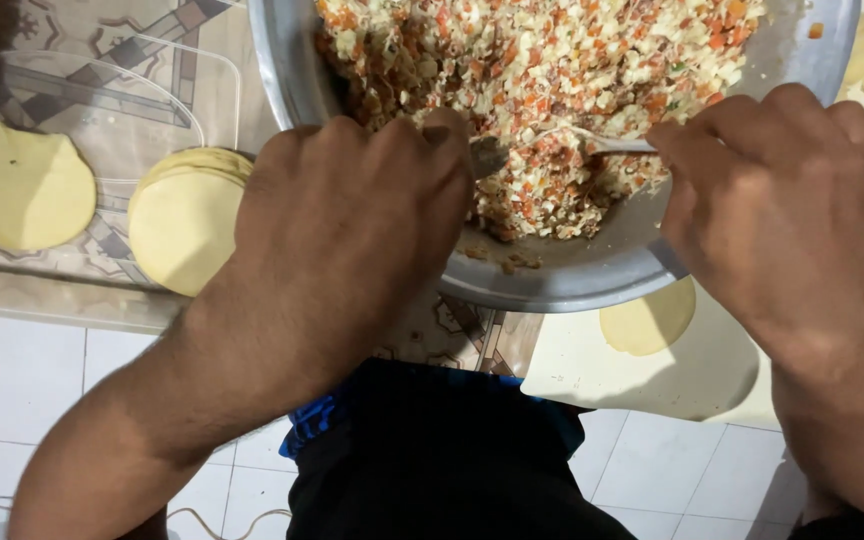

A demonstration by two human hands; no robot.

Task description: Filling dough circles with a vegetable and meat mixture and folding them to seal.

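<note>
Nearest to me, low in the head view, I see dark clothing with a blue trim above the pale tiled floor. Just beyond it a flat cream cutting board lies with one round pale dough disc at its far edge, partly tucked under the bowl's rim.

My left hand is curled over the near rim of the wide round steel bowl, fingers bent together, their tips touching the bowl's inner edge beside the spoon's bowl; I cannot tell whether it grips the rim. My right hand is closed around the handle of a thin metal spoon.

The spoon's long axis runs almost level across the view, handle at the right inside my fist, scoop end pointing left toward my left fingertips. It lies over the near edge of the chopped filling of white, orange and green bits, which fills the far part of the bowl.

To the left, on the patterned mat, a stack of round pale dough discs sits just beside my left wrist, and a single flat dough disc lies at the left edge.
</note>
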